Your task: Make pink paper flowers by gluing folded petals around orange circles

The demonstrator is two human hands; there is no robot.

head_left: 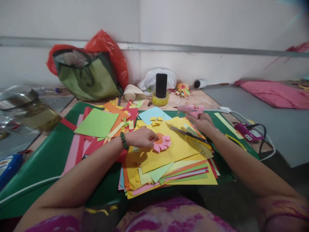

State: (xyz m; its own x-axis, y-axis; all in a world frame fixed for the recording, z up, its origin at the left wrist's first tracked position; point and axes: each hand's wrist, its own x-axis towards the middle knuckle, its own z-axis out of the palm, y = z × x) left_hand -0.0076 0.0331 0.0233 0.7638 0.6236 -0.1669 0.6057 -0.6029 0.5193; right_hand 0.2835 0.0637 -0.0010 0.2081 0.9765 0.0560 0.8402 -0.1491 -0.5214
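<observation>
A paper flower [162, 145] with an orange round middle and pink petals along one side lies on yellow sheets [178, 153]. My left hand [142, 137], with a green bead bracelet at the wrist, has its fingers curled and closed at the flower's left edge. My right hand [202, 123] is closed at a pink hot glue gun [193, 109] beyond the paper stack; part of the grip is hidden by the fingers. Between the hands, open scissors [190, 134] with black and yellow handles rest on the yellow paper. Small folded yellow pieces [156, 121] sit behind the flower.
A light green sheet [96, 122] and coloured strips lie left on the green mat [43, 158]. Behind stand a phone [161, 85], a tape roll [160, 100] and a green bag [84, 79]. At right are a purple power bank [248, 131] and a white cable [270, 145].
</observation>
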